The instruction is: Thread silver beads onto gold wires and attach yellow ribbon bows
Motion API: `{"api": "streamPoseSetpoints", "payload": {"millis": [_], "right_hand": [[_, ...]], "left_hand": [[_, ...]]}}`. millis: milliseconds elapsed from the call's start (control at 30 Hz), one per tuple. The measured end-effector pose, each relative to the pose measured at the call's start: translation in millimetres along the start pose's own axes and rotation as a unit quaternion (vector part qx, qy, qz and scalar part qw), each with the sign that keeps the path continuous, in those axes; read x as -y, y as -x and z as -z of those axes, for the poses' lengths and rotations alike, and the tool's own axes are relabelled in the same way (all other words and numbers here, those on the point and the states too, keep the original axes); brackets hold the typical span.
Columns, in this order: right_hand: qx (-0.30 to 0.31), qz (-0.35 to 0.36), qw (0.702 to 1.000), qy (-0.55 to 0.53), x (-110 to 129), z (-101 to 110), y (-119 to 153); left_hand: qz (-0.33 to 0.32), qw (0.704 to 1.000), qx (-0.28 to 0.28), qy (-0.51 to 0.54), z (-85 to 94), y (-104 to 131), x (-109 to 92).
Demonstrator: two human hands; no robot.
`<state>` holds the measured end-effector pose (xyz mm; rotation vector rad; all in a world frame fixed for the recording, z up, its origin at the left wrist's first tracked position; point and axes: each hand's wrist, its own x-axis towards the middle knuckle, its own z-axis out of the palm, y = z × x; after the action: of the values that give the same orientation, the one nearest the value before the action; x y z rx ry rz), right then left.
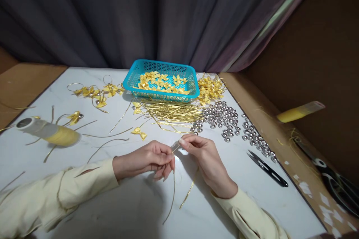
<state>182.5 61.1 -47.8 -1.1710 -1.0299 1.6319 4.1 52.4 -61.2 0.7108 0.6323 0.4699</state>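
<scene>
Both hands meet above the near middle of the white tabletop. My left hand (153, 158) is closed in a pinch on a thin cord (173, 194), whose tail hangs below the fingers. Thumb and forefinger of my right hand (207, 157) pinch the cord's upper part; whether something small sits there too I cannot tell. Below the right palm a gold cord end (189, 190) shows, its upper part hidden by the hand. Beyond the hands lie a yellow ribbon bow (139, 133) and a heap of gold cords (172, 111).
A blue basket (161, 96) holds yellow bows. Finished-looking bows with loops (210, 89) lie beside it. Silver bells (220, 115) spread to the right, near black thread snips (267, 168). A glue bottle (52, 132) lies left; black scissors (336, 179) are at far right.
</scene>
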Motion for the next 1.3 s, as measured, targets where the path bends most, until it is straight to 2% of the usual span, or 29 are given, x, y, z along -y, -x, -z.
{"api": "streamPoseSetpoints", "payload": {"millis": [200, 333, 400, 533, 667, 767, 867, 1000, 1167, 1300], "right_hand": [[0.002, 0.03, 0.999, 0.021, 1, 2, 0], [-0.069, 0.129, 0.986, 0.079, 3, 7, -2], [-0.099, 0.149, 0.974, 0.136, 8, 10, -2], [-0.07, 0.049, 0.975, 0.206, 23, 15, 3], [0.032, -0.054, 0.97, 0.234, 27, 11, 12], [0.101, -0.067, 0.974, 0.189, 21, 2, 14], [0.088, -0.077, 0.989, 0.095, 17, -6, 12], [0.056, -0.115, 0.992, 0.004, 22, -11, 7], [0.043, -0.124, 0.991, -0.036, 29, -11, 3], [0.053, -0.115, 0.991, -0.049, 37, -11, -8]], "left_hand": [[0.005, 1.0, 0.016, -0.017, 2.4, 1, 3], [0.004, 1.0, 0.015, -0.011, 2.9, 2, 4], [-0.006, 1.0, 0.011, 0.001, 3.1, 2, 4], [-0.035, 0.999, 0.002, 0.015, 4.2, 1, 2], [-0.055, 0.998, -0.018, 0.019, 1.6, 0, 2], [-0.048, 0.998, -0.028, 0.01, -4.0, -2, 5], [-0.042, 0.998, -0.048, -0.011, -8.1, -3, 6], [-0.06, 0.996, -0.067, -0.026, -7.0, -4, 7], [-0.076, 0.994, -0.071, -0.035, -6.8, -4, 2], [-0.093, 0.991, -0.082, -0.054, -10.5, -6, -13]]}}
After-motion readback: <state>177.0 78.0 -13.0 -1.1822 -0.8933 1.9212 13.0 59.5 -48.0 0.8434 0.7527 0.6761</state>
